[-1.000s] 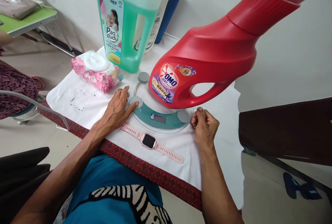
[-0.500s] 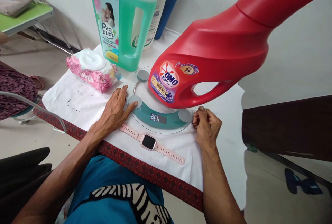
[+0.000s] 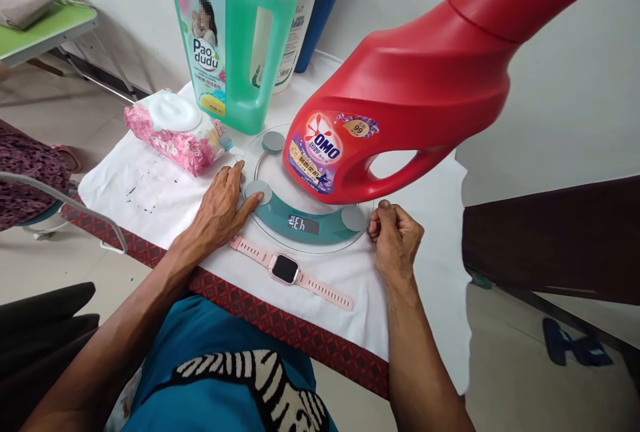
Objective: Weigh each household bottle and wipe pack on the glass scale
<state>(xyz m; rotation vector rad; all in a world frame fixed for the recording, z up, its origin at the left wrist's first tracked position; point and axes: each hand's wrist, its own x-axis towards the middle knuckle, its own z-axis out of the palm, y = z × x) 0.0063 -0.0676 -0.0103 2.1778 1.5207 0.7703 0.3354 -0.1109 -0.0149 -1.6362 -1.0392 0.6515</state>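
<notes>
The glass scale [image 3: 327,229] under the red bottle [image 3: 400,99] shows characters across its display [image 3: 303,224], mostly dark a second ago, and lies between the left hand [image 3: 220,202], spread with thumb on it, and the right hand [image 3: 399,239], curled loosely beside it.

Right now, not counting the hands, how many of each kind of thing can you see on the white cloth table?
Bottles: 4 (big red plastic bottle, see-through green plastic jug, white plastic bottle, tall blue bottle-like container)
Packs: 1 (pink-and-white soft wipes pack)
Scales: 1 (round glass scale with teal band)
Watches: 1 (pale pink square-faced watch)
Total: 7
</notes>
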